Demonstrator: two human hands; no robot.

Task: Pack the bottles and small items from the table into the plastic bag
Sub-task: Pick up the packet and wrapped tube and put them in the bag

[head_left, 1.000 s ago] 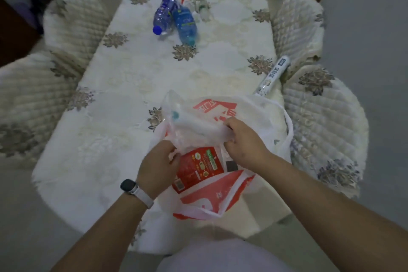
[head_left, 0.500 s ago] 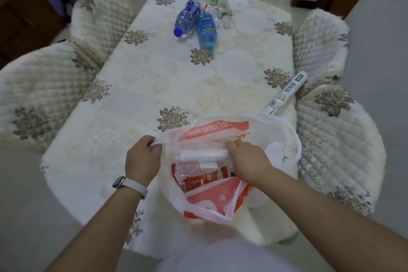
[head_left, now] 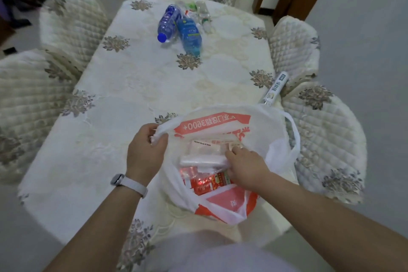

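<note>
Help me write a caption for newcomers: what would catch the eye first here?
The red-and-white plastic bag at the near edge of the table stands out: the left hand grips its rim open while the right hand reaches in among red and white packets. Next come the blue bottles lying at the far end, and a long roll at the right edge.

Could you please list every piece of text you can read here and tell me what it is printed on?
"3600+", after reversed Chinese characters I cannot read: plastic bag, red band.
"REDMI Buds 6": white box in the bag.
"保鲜膜": roll at the right edge of the table.
Too blurred to read: labels of the blue bottles, print on the red packets in the bag.
</note>
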